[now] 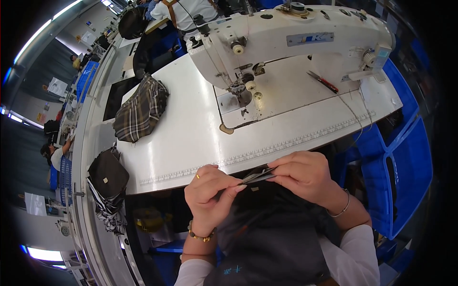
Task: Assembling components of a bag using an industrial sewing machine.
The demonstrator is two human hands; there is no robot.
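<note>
Between my two hands, over the table's near edge, a small piece of dark grey fabric (260,177) is stretched, seen nearly edge-on. My left hand (207,194) pinches its left end between thumb and fingers. The other end is gripped by the fingertips of my right hand (303,176). A white sewing machine (286,47) stands beyond my hands, its needle area apart from the fabric. Farther left, a bunched plaid cloth (141,112) lies on the white tabletop (191,128).
A ruler strip (267,151) runs along the table's front. Red-handled scissors (325,83) lie under the machine arm, near a loose cord. Dark folded fabric pieces (109,174) hang at the left edge. Blue bins (410,176) stand on the right. Other people work beyond.
</note>
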